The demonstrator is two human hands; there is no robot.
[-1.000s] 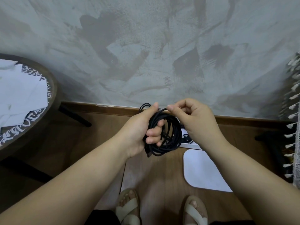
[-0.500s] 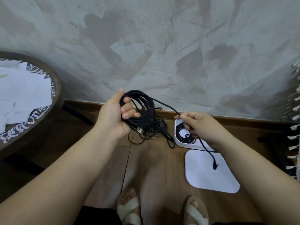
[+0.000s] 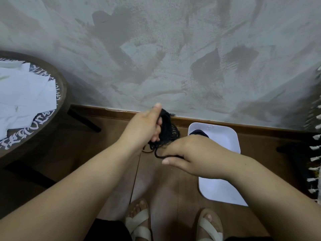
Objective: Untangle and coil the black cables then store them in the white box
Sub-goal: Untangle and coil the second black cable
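Head view, left hand [image 3: 142, 126] grips cable coil [image 3: 167, 131], right hand [image 3: 192, 153] pinching strand [image 3: 156, 153], now closer

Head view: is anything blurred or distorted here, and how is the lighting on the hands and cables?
Head view: motion blur smears the left hand and the black cables it grips, so strands merge; the right hand, pinching a strand, is sharper; the baseboard bows from wide-angle distortion; light is soft and dim, without glare.
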